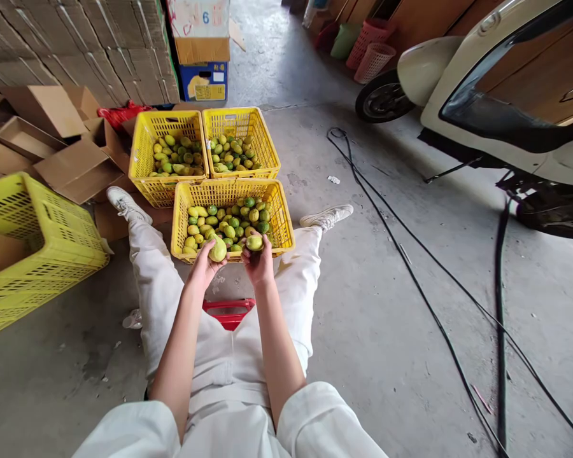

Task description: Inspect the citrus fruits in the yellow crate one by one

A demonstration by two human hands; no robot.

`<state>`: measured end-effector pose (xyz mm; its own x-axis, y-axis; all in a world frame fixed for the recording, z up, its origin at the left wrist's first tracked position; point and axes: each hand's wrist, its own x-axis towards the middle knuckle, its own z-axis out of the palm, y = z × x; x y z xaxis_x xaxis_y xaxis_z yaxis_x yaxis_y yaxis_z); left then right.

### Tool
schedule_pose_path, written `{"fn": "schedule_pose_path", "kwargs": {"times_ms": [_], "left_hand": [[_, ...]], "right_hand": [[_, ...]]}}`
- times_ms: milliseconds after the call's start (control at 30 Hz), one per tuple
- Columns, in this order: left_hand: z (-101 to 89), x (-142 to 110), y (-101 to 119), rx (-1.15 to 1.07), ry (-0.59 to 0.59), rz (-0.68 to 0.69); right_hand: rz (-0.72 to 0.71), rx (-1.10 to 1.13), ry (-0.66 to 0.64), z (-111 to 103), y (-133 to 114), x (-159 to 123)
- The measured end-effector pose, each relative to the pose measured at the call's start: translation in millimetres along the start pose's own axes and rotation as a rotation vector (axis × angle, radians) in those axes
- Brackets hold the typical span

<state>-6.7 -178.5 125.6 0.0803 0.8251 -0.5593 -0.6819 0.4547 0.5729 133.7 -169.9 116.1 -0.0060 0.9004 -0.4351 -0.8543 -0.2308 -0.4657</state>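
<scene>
I sit on a low red stool (229, 313) with my legs spread around a yellow crate (277, 210) of green and yellow fruits (229, 219). My left hand (204, 262) is closed round a yellow-green fruit (218, 249) at the crate's near edge. My right hand (258, 262) grips a second, rounder green fruit (254, 242) beside it. Behind this crate stand two more yellow crates, the left one (143, 152) and the right one (265, 143), each holding several similar fruits.
An empty yellow crate (33, 248) lies tilted at the left among open cardboard boxes (71, 165). Stacked flat cartons (76, 44) fill the back left. A cream scooter (482, 89) stands at the right, with black cables (410, 254) running across the concrete floor.
</scene>
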Motion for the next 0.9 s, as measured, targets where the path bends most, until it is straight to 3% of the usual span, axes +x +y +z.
{"fn": "schedule_pose_path", "kwargs": {"times_ms": [200, 300, 533, 700, 900], "left_hand": [[3.7, -6, 8, -0.153, -0.111, -0.002], [1.1, -7, 9, -0.11, -0.156, 0.036], [-5.0, -9, 5, -0.048, -0.243, 0.07], [-1.2, -13, 11, -0.145, -0.155, 0.03], [1.8, -16, 17, -0.255, -0.052, 0.083]], "right_hand": [[-0.046, 0.041, -0.04, -7, -2, -1], [-0.089, -0.036, -0.059, -11, -3, 0], [-0.042, -0.185, -0.069, -10, -3, -3], [-0.05, -0.24, -0.08, -5, -3, -5], [-0.063, -0.214, -0.047, -1, -3, -7]]}}
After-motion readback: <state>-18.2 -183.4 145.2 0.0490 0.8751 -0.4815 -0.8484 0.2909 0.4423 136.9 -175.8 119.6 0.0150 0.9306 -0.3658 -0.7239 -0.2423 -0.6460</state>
